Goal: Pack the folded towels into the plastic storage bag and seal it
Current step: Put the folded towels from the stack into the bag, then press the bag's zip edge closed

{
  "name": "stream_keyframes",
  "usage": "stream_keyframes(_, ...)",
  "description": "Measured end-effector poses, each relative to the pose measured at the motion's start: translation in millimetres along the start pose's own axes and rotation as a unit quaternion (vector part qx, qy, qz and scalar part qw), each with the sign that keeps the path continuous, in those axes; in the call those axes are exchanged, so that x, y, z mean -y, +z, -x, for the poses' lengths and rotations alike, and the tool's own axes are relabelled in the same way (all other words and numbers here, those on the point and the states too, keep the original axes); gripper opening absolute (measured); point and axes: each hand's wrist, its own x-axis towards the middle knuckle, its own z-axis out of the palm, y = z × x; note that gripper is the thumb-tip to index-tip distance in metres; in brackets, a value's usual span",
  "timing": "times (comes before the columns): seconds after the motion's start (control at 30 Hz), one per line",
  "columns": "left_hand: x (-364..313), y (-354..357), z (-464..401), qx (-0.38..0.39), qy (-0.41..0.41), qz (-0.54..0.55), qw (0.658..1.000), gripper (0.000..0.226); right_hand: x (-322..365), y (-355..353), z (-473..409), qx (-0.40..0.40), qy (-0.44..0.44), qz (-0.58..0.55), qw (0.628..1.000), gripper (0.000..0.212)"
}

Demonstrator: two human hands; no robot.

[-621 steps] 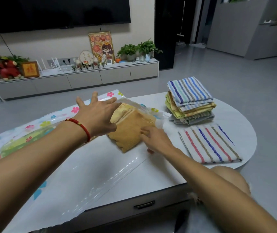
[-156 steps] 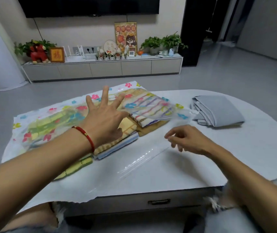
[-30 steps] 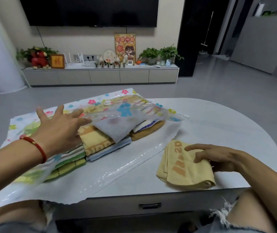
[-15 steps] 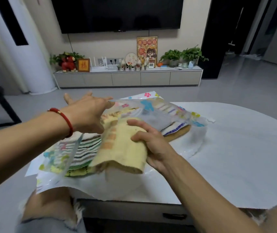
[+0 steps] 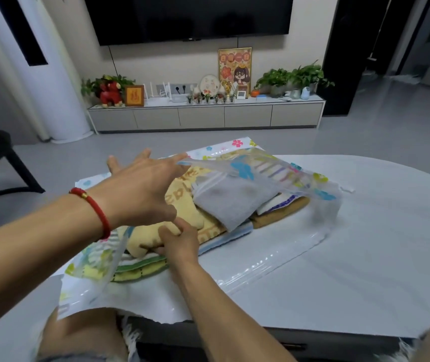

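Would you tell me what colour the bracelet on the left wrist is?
Red, with a small gold bead; the bracelet shows in the head view.

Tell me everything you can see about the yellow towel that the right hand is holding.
The yellow towel is folded, soft terry cloth by its look, pale yellow and thick at its rounded edge. It lies in the open mouth of the plastic storage bag, on top of the striped green towels. The right hand grips its near edge with curled fingers. The left hand lifts the bag's upper flap above it.

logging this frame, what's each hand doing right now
Left hand: open, fingers straight, lifting the bag flap.
Right hand: gripping the yellow towel.
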Motion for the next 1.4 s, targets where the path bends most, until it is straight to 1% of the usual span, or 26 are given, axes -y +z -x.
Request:
stream_keyframes(0.03, -1, 3, -1, -0.005, -0.001, 0.001, 1.0, 0.087, 3, -7, -1, 0.037, 0.001, 0.033, 0.999, 0.034)
stream_keyframes(0.07, -3, 7, -2, -0.014, 0.001, 0.0, 1.0, 0.085, 7, -19, -3, 0.056, -0.019, 0.072, 0.996, 0.037)
stream_keyframes(0.1, -8, 11, -4, -0.029, 0.008, -0.01, 1.0, 0.082, 11, -33, -3, 0.054, -0.059, 0.118, 0.99, 0.039)
stream_keyframes(0.17, -21, 20, -12, -0.073, 0.033, -0.044, 0.996, 0.072, 18, -73, 2, 0.014, -0.159, 0.195, 0.968, 0.037)
stream_keyframes(0.23, -39, 27, -25, -0.108, 0.058, -0.061, 0.991, 0.066, 23, -118, 7, -0.066, -0.207, 0.222, 0.951, 0.027)
stream_keyframes(0.3, -61, 30, -39, -0.106, 0.08, -0.054, 0.99, 0.062, 28, -161, 5, -0.165, -0.206, 0.272, 0.925, 0.025)
stream_keyframes(0.33, -72, 28, -47, -0.096, 0.091, -0.052, 0.99, 0.06, 32, -178, 0, -0.192, -0.199, 0.303, 0.912, 0.027)
stream_keyframes(0.37, -81, 26, -54, -0.087, 0.101, -0.053, 0.99, 0.055, 37, -190, -7, -0.196, -0.185, 0.328, 0.905, 0.033)
stream_keyframes(0.43, -94, 20, -66, -0.073, 0.114, -0.043, 0.99, 0.047, 47, -203, -24, -0.166, -0.148, 0.361, 0.906, 0.052)
stream_keyframes(0.5, -96, 16, -71, -0.068, 0.124, -0.009, 0.99, 0.042, 53, -206, -41, -0.13, -0.133, 0.402, 0.897, 0.073)
stream_keyframes(0.57, -90, 15, -68, -0.086, 0.151, 0.005, 0.985, 0.033, 53, -203, -59, -0.104, -0.109, 0.439, 0.886, 0.079)
stream_keyframes(0.67, -81, 17, -59, -0.121, 0.193, -0.002, 0.974, 0.027, 59, -200, -83, -0.087, -0.086, 0.439, 0.89, 0.079)
stream_keyframes(0.7, -78, 17, -58, -0.125, 0.196, 0.004, 0.973, 0.03, 62, -201, -87, -0.079, -0.085, 0.43, 0.896, 0.078)
stream_keyframes(0.77, -75, 17, -58, -0.116, 0.19, 0.021, 0.975, 0.045, 61, -204, -81, -0.08, -0.1, 0.404, 0.906, 0.071)
stream_keyframes(0.87, -72, 21, -57, -0.1, 0.181, 0.04, 0.977, 0.061, 34, -192, -39, -0.165, -0.173, 0.377, 0.895, 0.045)
stream_keyframes(0.9, -70, 25, -54, -0.103, 0.178, 0.034, 0.978, 0.063, 21, -181, -22, -0.176, -0.205, 0.376, 0.886, 0.037)
stream_keyframes(0.93, -67, 31, -49, -0.111, 0.175, 0.02, 0.978, 0.063, 8, -169, -7, -0.162, -0.238, 0.387, 0.876, 0.032)
stream_keyframes(0.97, -63, 39, -42, -0.123, 0.169, 0.0, 0.978, 0.063, -1, -155, 4, -0.126, -0.269, 0.413, 0.861, 0.032)
stream_keyframes(1.03, -46, 55, -24, -0.146, 0.151, -0.051, 0.977, 0.064, -14, -130, 12, -0.044, -0.315, 0.497, 0.807, 0.038)
stream_keyframes(1.07, -36, 63, -14, -0.15, 0.141, -0.08, 0.975, 0.065, -15, -122, 11, -0.016, -0.32, 0.532, 0.784, 0.043)
stream_keyframes(1.1, -26, 69, -6, -0.148, 0.132, -0.109, 0.974, 0.064, -13, -115, 8, 0.002, -0.318, 0.555, 0.769, 0.047)
stream_keyframes(1.17, -10, 76, 5, -0.136, 0.117, -0.149, 0.972, 0.061, -6, -106, 1, 0.036, -0.305, 0.585, 0.75, 0.057)
stream_keyframes(1.23, 2, 78, 10, -0.125, 0.094, -0.144, 0.977, 0.06, -2, -101, 0, 0.064, -0.273, 0.622, 0.731, 0.063)
stream_keyframes(1.27, 6, 78, 13, -0.121, 0.078, -0.135, 0.98, 0.06, -2, -100, 3, 0.062, -0.268, 0.633, 0.723, 0.063)
stream_keyframes(1.33, 14, 80, 19, -0.116, 0.05, -0.124, 0.984, 0.063, -5, -95, 17, 0.054, -0.297, 0.625, 0.72, 0.059)
stream_keyframes(1.4, 21, 83, 25, -0.108, 0.04, -0.116, 0.986, 0.066, -17, -85, 33, 0.098, -0.338, 0.614, 0.707, 0.055)
